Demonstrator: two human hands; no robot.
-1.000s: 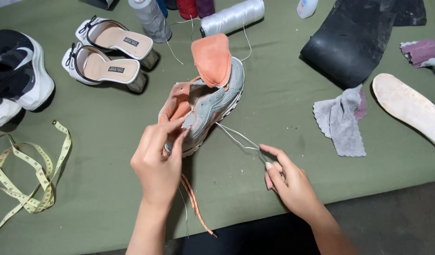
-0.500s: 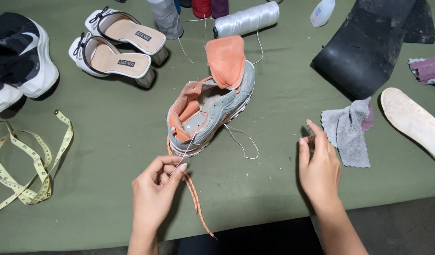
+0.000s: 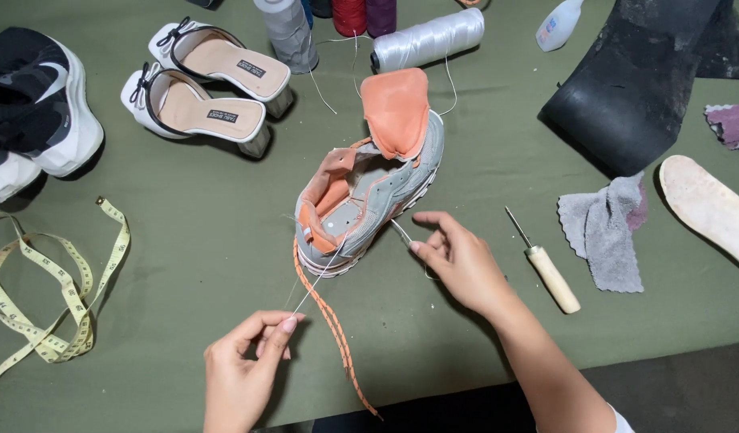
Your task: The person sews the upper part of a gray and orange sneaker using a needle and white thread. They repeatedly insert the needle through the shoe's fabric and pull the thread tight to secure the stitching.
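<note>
The left hand (image 3: 241,373) pinches a thin white thread (image 3: 317,277) between thumb and fingertips near the front edge of the desk (image 3: 185,265), drawing it taut up to the heel of the grey and orange sneaker (image 3: 369,192). The right hand (image 3: 461,261) closes its fingers on a slim metal needle (image 3: 401,234) right against the sneaker's sole edge. The sneaker lies in the middle of the desk, tongue flipped up toward the back edge, its orange lace (image 3: 333,329) trailing off the front edge. A wooden-handled awl (image 3: 546,265) rests just right of the right hand, beside a grey rag (image 3: 606,228). Thread spools (image 3: 425,38) stand at the back edge, a pair of white heeled slippers (image 3: 205,88) toward the back left, a yellow tape measure (image 3: 48,297) at the left edge. The risks appear to be that the thread may snag on the lace, snap if pulled too hard, or the needle may prick a finger
</note>
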